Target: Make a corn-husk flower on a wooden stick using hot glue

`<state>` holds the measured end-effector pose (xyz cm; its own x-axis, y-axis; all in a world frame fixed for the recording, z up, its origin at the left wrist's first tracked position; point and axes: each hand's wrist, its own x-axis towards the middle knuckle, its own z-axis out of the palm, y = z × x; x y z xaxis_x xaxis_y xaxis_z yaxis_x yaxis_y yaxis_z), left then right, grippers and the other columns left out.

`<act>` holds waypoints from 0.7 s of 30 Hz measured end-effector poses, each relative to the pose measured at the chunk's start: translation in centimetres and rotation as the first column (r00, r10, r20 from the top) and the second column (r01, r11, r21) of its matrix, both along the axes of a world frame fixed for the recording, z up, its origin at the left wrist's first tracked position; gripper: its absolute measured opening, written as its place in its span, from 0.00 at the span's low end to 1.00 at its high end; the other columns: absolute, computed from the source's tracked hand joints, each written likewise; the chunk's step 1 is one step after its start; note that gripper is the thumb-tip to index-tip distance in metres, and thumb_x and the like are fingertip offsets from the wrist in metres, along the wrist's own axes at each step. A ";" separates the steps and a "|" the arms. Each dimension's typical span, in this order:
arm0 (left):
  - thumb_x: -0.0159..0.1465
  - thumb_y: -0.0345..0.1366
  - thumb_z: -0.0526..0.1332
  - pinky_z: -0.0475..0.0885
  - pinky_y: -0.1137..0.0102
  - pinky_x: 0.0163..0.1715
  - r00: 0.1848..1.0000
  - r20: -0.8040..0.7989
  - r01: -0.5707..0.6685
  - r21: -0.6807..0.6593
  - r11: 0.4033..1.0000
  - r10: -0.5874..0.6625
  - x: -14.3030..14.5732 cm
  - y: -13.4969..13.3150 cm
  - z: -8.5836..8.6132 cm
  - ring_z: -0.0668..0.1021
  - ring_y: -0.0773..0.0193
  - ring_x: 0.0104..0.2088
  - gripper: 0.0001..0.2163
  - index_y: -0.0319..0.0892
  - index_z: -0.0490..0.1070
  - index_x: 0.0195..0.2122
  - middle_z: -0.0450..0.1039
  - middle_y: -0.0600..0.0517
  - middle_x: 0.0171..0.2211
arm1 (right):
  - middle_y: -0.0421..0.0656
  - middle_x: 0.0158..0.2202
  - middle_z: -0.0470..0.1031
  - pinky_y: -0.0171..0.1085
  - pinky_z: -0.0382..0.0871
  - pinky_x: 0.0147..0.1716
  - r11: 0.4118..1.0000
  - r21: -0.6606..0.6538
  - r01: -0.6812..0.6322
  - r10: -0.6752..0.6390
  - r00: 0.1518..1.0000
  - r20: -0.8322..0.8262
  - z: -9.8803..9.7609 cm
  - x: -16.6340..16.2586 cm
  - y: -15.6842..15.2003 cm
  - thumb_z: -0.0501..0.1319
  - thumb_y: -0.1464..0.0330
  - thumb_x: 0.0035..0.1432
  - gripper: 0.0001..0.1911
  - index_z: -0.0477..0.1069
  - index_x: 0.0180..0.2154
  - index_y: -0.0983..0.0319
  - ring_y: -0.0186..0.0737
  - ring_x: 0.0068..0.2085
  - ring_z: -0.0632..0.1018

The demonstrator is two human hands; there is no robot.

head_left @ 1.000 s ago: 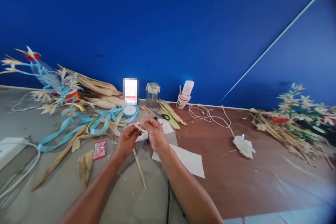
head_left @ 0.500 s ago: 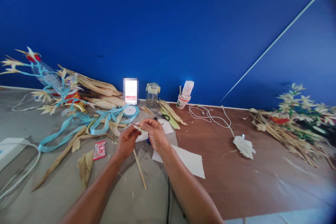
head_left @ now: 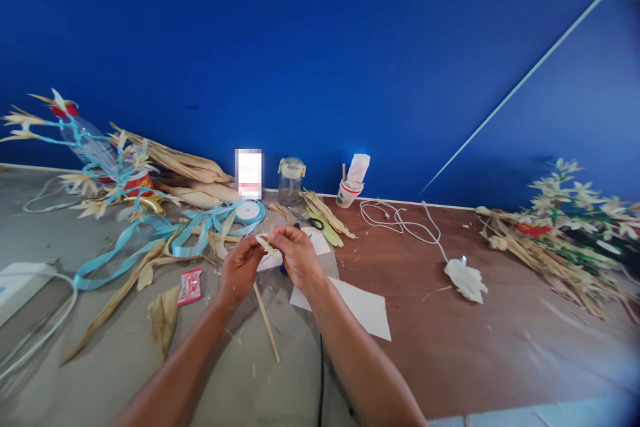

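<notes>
A pale piece (head_left: pixel 267 245) is held above the bench (head_left: pixel 245 383), clamped in the fingers of the left hand (head_left: pixel 241 269) and right hand (head_left: pixel 297 259); a stick (head_left: pixel 267 323) is seen nearer, scissors (head_left: pixel 310 221) farther right.

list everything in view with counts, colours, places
wall panels: two, blue, back
tabletop: two areas, grey left, brown right
blue-stemmed flowers: several, cream, far left
green-stemmed flowers: many, white, far right
bottle: one, clear, far left
container: one, red, left
dried husks: many, tan, left, centre, right
ribbon spool: one, white and blue, left
blurred block: one, white, back
jar: one, clear, back
scissors: one, black-handled, centre
cup: one, white and red, back
cables: several, white and black, scattered
crumpled piece: one, white, right
casing: one, white, left
packet: one, red, left
stick: one, tan, front centre
paper sheets: at least two, white, centre
strip: one, cream, centre
left hand: one, centre, pinching strip
right hand: one, centre, pinching strip
</notes>
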<state>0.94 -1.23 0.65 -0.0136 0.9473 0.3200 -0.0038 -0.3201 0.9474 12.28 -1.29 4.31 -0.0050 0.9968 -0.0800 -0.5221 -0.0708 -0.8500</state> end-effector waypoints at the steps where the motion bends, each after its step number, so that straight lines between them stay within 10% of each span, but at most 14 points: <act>1: 0.55 0.36 0.61 0.70 0.68 0.37 1.000 0.001 -0.005 -0.004 1.000 0.005 0.0 0.0 0.0 0.75 0.62 0.34 0.08 0.41 0.75 0.34 0.76 0.51 0.32 | 0.35 0.19 0.70 0.33 0.61 0.28 1.000 -0.002 -0.001 0.001 1.000 -0.004 0.1 0.0 0.0 0.68 0.67 0.38 0.08 0.70 0.21 0.62 0.30 0.23 0.68; 21: 0.54 0.38 0.62 0.70 0.67 0.41 0.995 0.059 -0.070 -0.074 0.995 0.075 0.2 -0.4 0.3 0.76 0.60 0.38 0.09 0.42 0.77 0.34 0.77 0.51 0.35 | 0.35 0.18 0.67 0.33 0.60 0.28 0.987 0.076 0.139 -0.144 0.987 0.064 0.5 -0.9 -0.6 0.65 0.66 0.41 0.07 0.69 0.21 0.62 0.30 0.23 0.66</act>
<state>1.15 -1.65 0.95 -0.1005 0.9637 0.2472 -0.0420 -0.2524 0.9667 11.36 -1.92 4.79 0.1400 0.9901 -0.0042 -0.4627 0.0617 -0.8844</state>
